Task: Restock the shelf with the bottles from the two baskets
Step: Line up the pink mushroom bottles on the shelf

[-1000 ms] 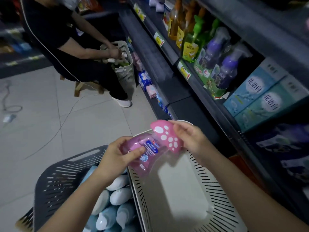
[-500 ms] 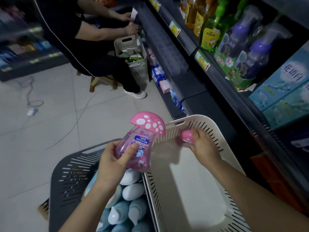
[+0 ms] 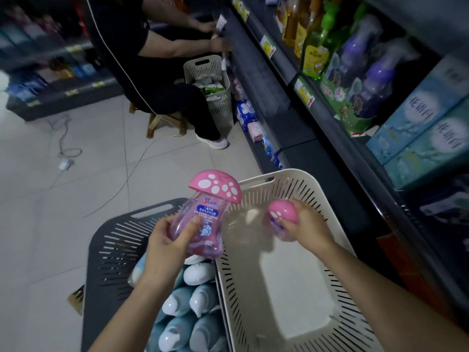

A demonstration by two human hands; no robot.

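Observation:
My left hand [image 3: 170, 240] grips a clear pink bottle with a pink mushroom cap [image 3: 203, 212], upright, above the seam between the two baskets. My right hand [image 3: 303, 224] grips a second pink mushroom-cap bottle [image 3: 279, 217] over the white basket [image 3: 279, 181], its cap pointing left. Apart from that bottle the white basket shows only its bare bottom. The dark grey basket [image 3: 111, 240] to the left holds several blue bottles with white caps [image 3: 187, 308]. The dark shelf unit [image 3: 330, 138] runs along the right.
On the shelf stand green and purple spray bottles [image 3: 355, 64] and teal boxes [image 3: 426, 138]. A person in black sits on a wooden stool [image 3: 165, 123] ahead beside another white basket [image 3: 210, 82]. A cable and adapter [image 3: 64, 163] lie on the tiled floor.
My right hand let go of the first bottle's cap, reached into the white basket and lifted a second pink bottle. My left hand turned the first bottle upright.

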